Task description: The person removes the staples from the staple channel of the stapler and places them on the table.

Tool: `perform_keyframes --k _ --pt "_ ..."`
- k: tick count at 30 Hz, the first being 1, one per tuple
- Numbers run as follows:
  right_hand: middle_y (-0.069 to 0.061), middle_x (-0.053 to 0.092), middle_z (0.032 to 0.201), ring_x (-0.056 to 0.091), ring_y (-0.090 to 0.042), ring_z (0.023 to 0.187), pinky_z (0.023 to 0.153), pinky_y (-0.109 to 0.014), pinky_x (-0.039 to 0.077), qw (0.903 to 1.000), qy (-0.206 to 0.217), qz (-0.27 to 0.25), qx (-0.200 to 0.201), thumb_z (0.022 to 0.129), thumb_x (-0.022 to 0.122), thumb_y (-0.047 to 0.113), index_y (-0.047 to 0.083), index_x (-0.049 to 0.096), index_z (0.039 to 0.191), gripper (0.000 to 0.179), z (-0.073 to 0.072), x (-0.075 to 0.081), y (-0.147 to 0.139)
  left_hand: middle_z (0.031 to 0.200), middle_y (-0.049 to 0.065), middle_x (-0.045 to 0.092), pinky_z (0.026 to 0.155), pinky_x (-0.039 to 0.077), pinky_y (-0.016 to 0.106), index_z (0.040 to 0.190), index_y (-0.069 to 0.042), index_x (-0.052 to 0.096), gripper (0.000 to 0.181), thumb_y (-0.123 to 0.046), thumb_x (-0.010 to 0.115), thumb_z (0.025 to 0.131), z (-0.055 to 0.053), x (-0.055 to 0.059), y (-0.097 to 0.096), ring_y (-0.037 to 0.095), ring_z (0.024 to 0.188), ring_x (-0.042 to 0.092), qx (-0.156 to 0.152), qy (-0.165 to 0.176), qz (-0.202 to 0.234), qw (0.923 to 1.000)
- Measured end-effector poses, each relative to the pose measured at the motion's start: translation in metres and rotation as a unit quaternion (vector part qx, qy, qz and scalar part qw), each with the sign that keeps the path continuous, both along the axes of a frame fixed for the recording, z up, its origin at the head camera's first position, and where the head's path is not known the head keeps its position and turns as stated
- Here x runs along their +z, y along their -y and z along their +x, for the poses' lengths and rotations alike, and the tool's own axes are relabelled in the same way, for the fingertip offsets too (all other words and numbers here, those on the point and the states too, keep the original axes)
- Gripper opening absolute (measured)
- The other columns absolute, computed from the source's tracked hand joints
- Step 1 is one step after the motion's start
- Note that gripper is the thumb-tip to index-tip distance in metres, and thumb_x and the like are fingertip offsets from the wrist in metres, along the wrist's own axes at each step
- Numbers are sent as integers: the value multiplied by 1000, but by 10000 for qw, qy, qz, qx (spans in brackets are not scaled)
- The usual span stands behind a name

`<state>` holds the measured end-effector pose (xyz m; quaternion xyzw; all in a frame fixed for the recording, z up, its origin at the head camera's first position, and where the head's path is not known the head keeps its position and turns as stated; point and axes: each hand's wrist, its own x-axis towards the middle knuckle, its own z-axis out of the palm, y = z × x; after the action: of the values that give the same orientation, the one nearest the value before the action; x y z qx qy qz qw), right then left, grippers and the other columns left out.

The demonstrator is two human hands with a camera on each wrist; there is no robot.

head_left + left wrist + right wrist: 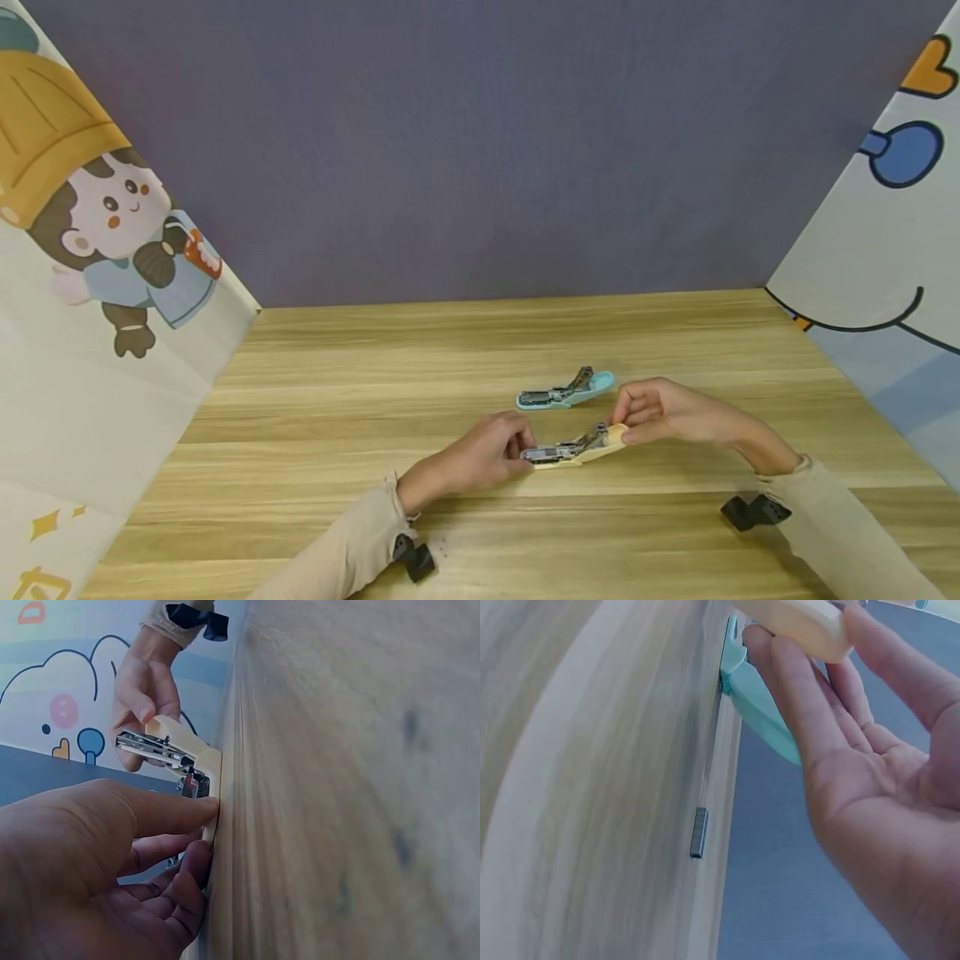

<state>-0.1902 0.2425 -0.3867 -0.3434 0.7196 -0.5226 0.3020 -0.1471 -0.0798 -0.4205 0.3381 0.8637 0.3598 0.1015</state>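
A cream-yellow stapler point(592, 452) lies folded wide open on the table, its metal workings facing up. My left hand point(495, 450) pinches its left end between thumb and fingers. At the raised right end, my right hand point(660, 412) grips the cream cover point(810, 626) between thumb and fingertips. Just behind lies a teal stapler point(566, 396), opened out the same way and touched by neither hand in the head view. In the left wrist view, the metal magazine point(150, 746) sticks out beside the cream shell, and my left fingers hide part of the base.
A short strip of staples point(699, 832) lies on the wooden table point(360, 367), seen in the right wrist view. A dark grey panel point(480, 167) rises behind the table. Printed white panels stand at the left point(75, 400) and right point(862, 250).
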Motion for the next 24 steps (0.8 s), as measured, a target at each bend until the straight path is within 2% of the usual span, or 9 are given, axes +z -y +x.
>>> perform_keyframes --k 6,19,24 --pt "-22 66 113 69 -31 99 81 -43 58 9998 -86 158 -65 94 66 4 -6 60 107 17 -1 1 -2 89 -2 60 67 50 14 96 -8 64 19 -6 78 84 1 1 0 0 73 53 9 14 8 10000" --pt "-21 67 107 68 -31 95 79 -37 58 9986 -339 375 -169 93 68 5 -3 62 105 16 4 4 2 90 -1 60 67 51 15 96 -8 64 18 -6 77 85 1 -1 0 1 73 54 -23 19 67 10000" --pt "-18 68 109 68 -28 98 83 -35 58 9948 -736 428 -560 94 68 9 0 64 110 19 6 12 2 89 -2 60 66 51 15 95 -8 64 18 -6 78 85 0 -2 -1 1 72 54 -1 5 67 10000"
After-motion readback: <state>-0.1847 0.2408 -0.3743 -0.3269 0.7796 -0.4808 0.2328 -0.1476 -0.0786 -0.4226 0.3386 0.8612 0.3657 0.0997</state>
